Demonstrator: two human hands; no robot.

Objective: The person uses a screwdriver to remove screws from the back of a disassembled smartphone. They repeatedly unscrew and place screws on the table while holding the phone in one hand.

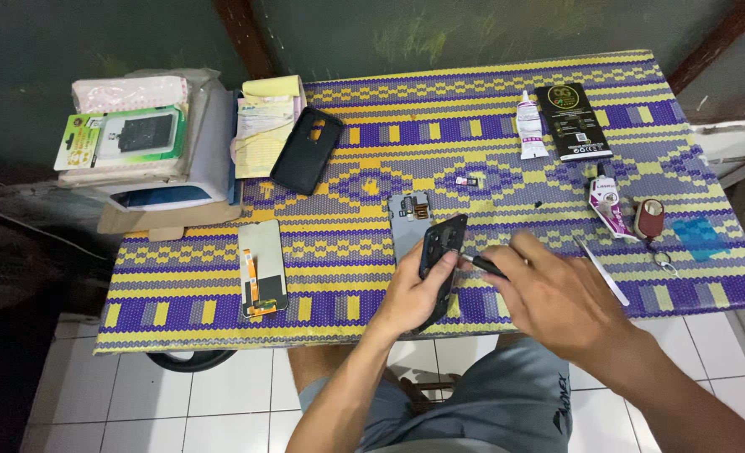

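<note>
My left hand (pixel 414 289) curls closed, lower centre of the frame; my right hand (pixel 557 289) pinches beside it, forearms angling up.

Single view, head-worn camera. It looked steeply down and forward from above the seated person's lap, at arm's length from the table (pixel 557 84). The frame took in the whole tabletop, a dark wall beyond it and white floor tiles (pixel 179 411) beneath the near edge.

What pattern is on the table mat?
The mat is woven in yellow and purple geometric bands with grey accents; head view.
</note>
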